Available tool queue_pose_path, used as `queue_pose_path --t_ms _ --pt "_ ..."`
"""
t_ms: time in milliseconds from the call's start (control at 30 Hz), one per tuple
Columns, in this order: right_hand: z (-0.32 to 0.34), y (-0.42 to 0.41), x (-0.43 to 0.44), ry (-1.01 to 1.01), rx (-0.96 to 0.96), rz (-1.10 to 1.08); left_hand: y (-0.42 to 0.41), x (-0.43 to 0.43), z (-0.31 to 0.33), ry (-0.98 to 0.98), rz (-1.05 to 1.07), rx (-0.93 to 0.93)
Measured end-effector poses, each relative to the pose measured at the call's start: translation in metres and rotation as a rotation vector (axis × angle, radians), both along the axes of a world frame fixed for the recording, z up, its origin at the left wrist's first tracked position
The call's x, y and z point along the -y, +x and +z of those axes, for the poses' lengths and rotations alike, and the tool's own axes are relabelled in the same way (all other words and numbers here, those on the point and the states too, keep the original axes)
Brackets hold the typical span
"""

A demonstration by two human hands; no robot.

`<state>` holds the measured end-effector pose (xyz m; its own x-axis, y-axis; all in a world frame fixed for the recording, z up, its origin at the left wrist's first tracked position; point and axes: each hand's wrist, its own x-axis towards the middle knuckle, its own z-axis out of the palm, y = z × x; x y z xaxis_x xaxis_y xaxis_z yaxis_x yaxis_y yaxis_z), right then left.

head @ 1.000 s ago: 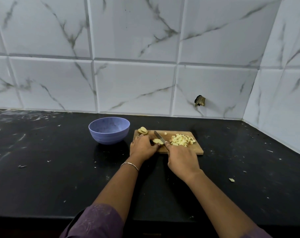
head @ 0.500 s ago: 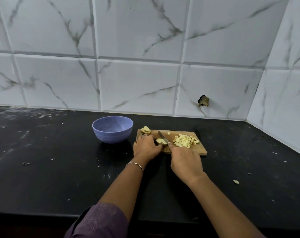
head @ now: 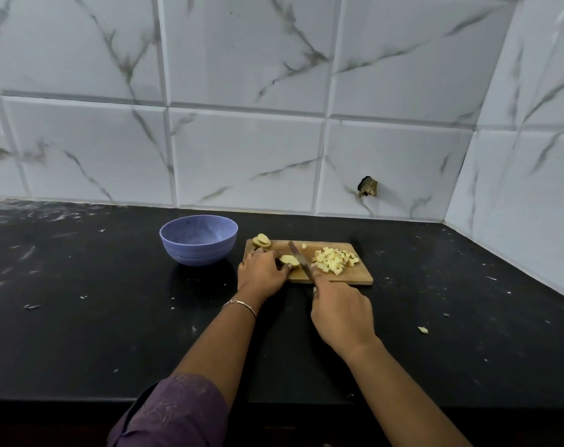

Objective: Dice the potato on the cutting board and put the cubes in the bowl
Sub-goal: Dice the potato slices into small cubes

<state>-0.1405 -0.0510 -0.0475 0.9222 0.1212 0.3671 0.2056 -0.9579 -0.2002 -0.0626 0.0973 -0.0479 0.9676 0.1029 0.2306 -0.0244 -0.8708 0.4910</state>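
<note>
Potato piece (head: pixel 288 260) lying on the cutting board (head: pixel 364 276), toward its left half, pinned there by the left grip (head: pixel 261 269), fingers curled over its left end. Right grip (head: pixel 342 314) clamped round the handle of the knife (head: pixel 298 257), blade slanting from near right to far left and set against the piece's right end. Heap of cubes (head: pixel 334 261) on the board's right half, well apart from the bowl (head: pixel 197 253). Bowl standing on the desk (head: pixel 81 317) just left of the board, no cubes visible inside. A few slices (head: pixel 261 241) parked at the board's far-left corner.

Probably firm, stiff and light, giving way cleanly under a blade. Likely wet with starch on the cut faces, so apt to slide or rock on the wood. Best taken from above at the uncut end, fingertips tucked back from the edge, flattest face pressed down.

Long axis seemingly running left to right across the board, cut end pointing right toward the knife. Too small in view to say more about its shape.

Cubes small and loose: better swept together and scooped than picked up singly.
</note>
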Motion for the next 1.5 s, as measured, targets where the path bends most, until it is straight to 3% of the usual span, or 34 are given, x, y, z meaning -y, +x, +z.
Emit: queue_pose_path --t_ms 100,333,1033,1500 --pt "0.001 0.0 0.001 0.188 0.034 0.029 0.0 -0.001 0.0 0.009 -0.007 0.002" --pt "0.002 -0.001 0.001 0.318 0.023 0.101 0.0 -0.001 0.0 0.006 -0.009 0.007" --pt "0.007 0.003 -0.016 -0.094 -0.033 0.085 0.006 -0.003 0.0 0.011 0.008 0.004" --pt "0.015 0.019 -0.025 -0.212 -0.01 0.078 0.007 -0.006 -0.001 0.003 -0.015 0.001"
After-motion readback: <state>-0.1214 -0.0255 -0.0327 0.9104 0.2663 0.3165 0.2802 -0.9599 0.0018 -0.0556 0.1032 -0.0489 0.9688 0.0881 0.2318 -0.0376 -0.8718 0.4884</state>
